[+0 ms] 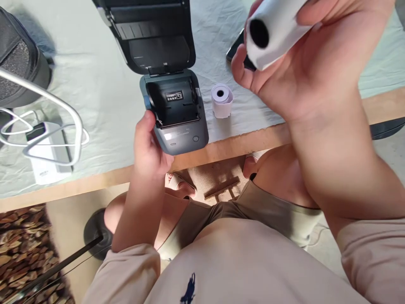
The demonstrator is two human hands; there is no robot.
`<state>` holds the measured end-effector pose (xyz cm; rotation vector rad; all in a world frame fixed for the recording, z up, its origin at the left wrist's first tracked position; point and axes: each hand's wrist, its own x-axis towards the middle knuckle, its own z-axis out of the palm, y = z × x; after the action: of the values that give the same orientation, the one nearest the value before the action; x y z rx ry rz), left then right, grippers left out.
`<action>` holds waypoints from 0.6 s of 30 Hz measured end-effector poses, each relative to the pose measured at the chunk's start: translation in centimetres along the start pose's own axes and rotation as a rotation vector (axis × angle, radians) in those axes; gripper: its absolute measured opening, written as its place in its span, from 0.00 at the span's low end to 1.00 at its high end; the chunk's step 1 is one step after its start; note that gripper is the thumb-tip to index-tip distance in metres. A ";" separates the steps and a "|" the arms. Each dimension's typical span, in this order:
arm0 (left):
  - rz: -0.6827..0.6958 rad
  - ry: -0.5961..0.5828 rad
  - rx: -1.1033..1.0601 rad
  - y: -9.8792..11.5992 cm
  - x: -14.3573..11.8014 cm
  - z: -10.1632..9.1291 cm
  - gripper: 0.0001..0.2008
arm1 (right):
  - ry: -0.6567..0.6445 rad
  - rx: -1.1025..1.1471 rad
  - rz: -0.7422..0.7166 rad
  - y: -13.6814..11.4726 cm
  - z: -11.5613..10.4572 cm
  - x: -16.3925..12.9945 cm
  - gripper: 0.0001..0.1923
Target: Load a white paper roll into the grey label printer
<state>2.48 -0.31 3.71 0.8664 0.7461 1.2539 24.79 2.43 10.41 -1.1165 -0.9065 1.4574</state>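
While the left hand (pixel 148 147) grips the near left side of the open label printer (pixel 177 112) at the tabletop (pixel 104 84) edge, the right hand (pixel 294 63) fingers hold a white paper roll (pixel 272 29) aloft, far right; another roll (pixel 222 100) stands just right of the printer.

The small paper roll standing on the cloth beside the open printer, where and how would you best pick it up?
Grip the small paper roll around its curved side wall, coming down from above with fingers on opposite sides. It stands upright on end, core hole up. The printer sits close on its left, so place fingers front and back.
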 end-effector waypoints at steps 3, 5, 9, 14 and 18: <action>-0.040 -0.019 -0.025 0.1 0.2 -0.2 0.16 | -0.001 0.088 0.102 -0.2 0.8 -0.6 0.32; -0.048 -0.007 -0.027 0.1 0.3 -0.2 0.16 | 0.023 0.054 0.065 0.4 1.5 -0.9 0.29; -0.037 0.020 -0.028 -0.2 0.3 0.0 0.16 | -0.107 -0.288 -0.493 2.3 1.9 -1.5 0.27; -0.018 0.015 0.008 -0.6 0.1 0.0 0.17 | -0.123 -0.810 -0.832 3.5 2.4 -2.4 0.23; -0.028 -0.043 0.021 -0.6 0.0 0.1 0.14 | 0.018 -1.251 -0.690 3.6 4.2 -2.7 0.16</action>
<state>2.80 -0.41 3.23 0.8949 0.7359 1.2005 19.78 -0.78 8.70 -1.4070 -2.0421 0.1939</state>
